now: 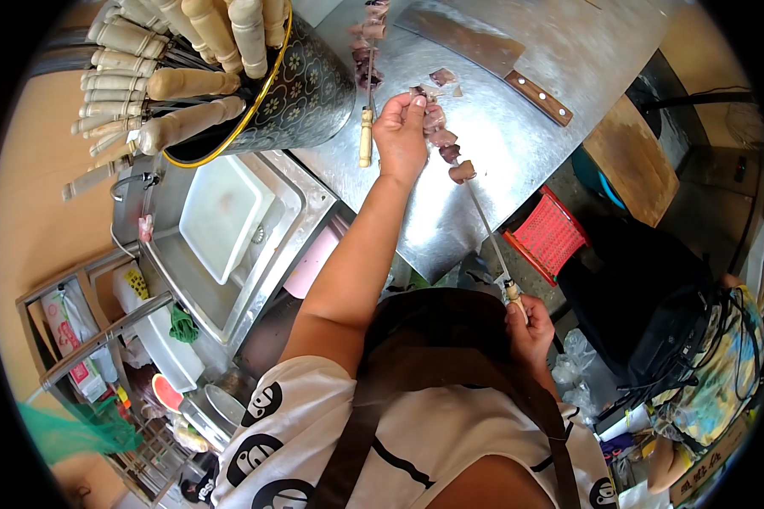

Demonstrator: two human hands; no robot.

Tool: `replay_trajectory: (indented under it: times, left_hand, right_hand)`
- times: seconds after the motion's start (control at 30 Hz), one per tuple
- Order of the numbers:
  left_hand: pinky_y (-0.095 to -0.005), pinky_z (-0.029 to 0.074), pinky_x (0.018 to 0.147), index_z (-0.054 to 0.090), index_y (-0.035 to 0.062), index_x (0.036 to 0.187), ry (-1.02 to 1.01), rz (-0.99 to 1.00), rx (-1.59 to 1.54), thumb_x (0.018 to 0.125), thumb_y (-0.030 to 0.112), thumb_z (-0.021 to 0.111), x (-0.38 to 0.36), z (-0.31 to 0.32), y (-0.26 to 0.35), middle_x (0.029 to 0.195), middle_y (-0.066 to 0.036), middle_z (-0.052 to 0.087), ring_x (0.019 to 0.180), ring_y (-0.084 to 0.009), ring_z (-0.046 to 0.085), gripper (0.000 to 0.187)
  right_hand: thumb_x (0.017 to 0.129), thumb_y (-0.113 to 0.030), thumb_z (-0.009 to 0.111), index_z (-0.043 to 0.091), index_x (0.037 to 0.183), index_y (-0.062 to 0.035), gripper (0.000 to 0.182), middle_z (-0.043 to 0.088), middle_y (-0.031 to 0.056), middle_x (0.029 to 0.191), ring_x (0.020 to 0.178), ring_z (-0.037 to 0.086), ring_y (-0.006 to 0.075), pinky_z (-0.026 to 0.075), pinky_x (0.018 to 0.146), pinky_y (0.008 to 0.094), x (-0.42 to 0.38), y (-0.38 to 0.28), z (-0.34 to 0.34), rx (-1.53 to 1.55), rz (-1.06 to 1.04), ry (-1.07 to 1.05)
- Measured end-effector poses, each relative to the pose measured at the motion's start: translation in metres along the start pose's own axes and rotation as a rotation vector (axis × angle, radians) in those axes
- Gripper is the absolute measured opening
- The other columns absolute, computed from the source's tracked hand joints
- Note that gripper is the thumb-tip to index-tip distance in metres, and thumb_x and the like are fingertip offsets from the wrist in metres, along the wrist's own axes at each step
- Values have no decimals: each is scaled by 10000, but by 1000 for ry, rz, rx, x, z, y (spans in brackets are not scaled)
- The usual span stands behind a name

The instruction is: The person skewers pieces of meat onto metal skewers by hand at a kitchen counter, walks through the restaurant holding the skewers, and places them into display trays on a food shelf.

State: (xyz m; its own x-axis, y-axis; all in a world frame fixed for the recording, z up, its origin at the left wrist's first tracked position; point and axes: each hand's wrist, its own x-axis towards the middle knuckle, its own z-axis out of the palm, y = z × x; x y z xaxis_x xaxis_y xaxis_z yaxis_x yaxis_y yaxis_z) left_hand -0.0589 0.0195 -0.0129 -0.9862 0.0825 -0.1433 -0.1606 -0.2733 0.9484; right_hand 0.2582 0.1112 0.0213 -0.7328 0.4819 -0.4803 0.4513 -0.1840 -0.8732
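Note:
My left hand [401, 136] is closed, thumb against fingers, on a piece of meat at the far end of a skewer. Several meat pieces [447, 144] are threaded along this skewer's metal rod. Its wooden handle [513, 293] is held in my right hand [530, 329], whose fingers are wrapped round it. Left of my left hand, a second skewer with a wooden handle [366, 140] lies on the metal table [505, 144], meat along its upper part. Small loose meat scraps [441, 77] lie just beyond my left fingertips.
A cleaver [541, 98] lies on the table's far side. A patterned bucket [306, 93] of wooden-handled skewers stands at the upper left, above a sink [293, 204] holding a white tray [221, 212]. A red basket [547, 235] is right of the table; another person's arm [669, 465] shows lower right.

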Motion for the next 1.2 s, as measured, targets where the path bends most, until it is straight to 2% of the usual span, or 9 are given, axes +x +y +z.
replay_trajectory:
  times: [0.27, 0.5, 0.57, 0.7, 0.77, 0.9, 1.0, 1.07, 1.2]
  left_hand:
    - [-297, 516, 589, 466, -4, 1016, 21, -106, -208, 877, 34, 470, 9, -3, 19, 880, -173, 603, 702, -219, 613, 145]
    - [-315, 525, 577, 488, -38, 948, -16, -282, -325, 868, 49, 496, 17, -13, 16, 876, -183, 603, 728, -242, 622, 119]
    - [-323, 533, 658, 504, -78, 945, 34, -340, -350, 871, 49, 488, 14, -12, 16, 900, -194, 603, 770, -253, 628, 148]
    - [-321, 535, 666, 508, -72, 941, 74, -392, -362, 875, 49, 479, 11, -12, 13, 882, -190, 609, 770, -253, 630, 141]
    - [-277, 504, 525, 522, -38, 877, 110, -411, -351, 866, 57, 505, 11, -11, 13, 793, -168, 620, 613, -198, 599, 97]
    - [-263, 493, 503, 528, -30, 850, 97, -441, -338, 864, 57, 510, 9, -11, 15, 762, -161, 622, 570, -178, 580, 90]
    - [-282, 504, 505, 520, -39, 860, 63, -432, -311, 872, 75, 504, 8, -11, 12, 784, -169, 621, 624, -201, 602, 116]
    - [-364, 536, 602, 520, -42, 892, 62, -430, -258, 888, 107, 482, 8, -11, 6, 882, -181, 617, 779, -259, 624, 154]
    - [-372, 527, 657, 513, -29, 907, 61, -432, -262, 892, 125, 481, 6, -8, 11, 883, -172, 617, 809, -262, 619, 159]
  right_hand:
    - [824, -90, 605, 560, 926, 0, 144, 530, -12, 694, 631, 453, 49, 385, 583, 192, 1, 3, -6, -69, -41, -12]
    - [825, -86, 603, 560, 929, -3, 139, 519, -16, 695, 646, 441, 47, 383, 597, 191, 3, 12, -7, -89, -78, -8]
    - [826, -86, 603, 559, 931, -3, 141, 516, -17, 695, 645, 438, 46, 382, 598, 190, 4, 14, -7, -97, -85, -4]
    - [825, -89, 605, 555, 934, -2, 148, 512, -17, 694, 642, 436, 50, 385, 598, 193, 5, 15, -5, -67, -99, -29]
    - [825, -89, 605, 554, 934, -2, 148, 511, -16, 694, 641, 436, 51, 385, 598, 194, 5, 18, -4, -64, -93, -34]
    - [829, -91, 599, 555, 925, -4, 137, 510, -13, 696, 642, 437, 52, 386, 597, 198, 7, 19, -3, -88, -106, -25]
    - [832, -94, 595, 554, 921, -5, 132, 510, -13, 701, 642, 437, 52, 386, 597, 198, 8, 16, -1, -94, -101, -27]
    - [833, -96, 593, 553, 921, -6, 132, 510, -12, 703, 641, 437, 53, 385, 597, 199, 9, 16, 0, -82, -96, -30]
    - [835, -90, 586, 541, 933, 2, 141, 506, -10, 702, 638, 435, 53, 378, 591, 197, 10, 10, 4, -44, -70, -41]
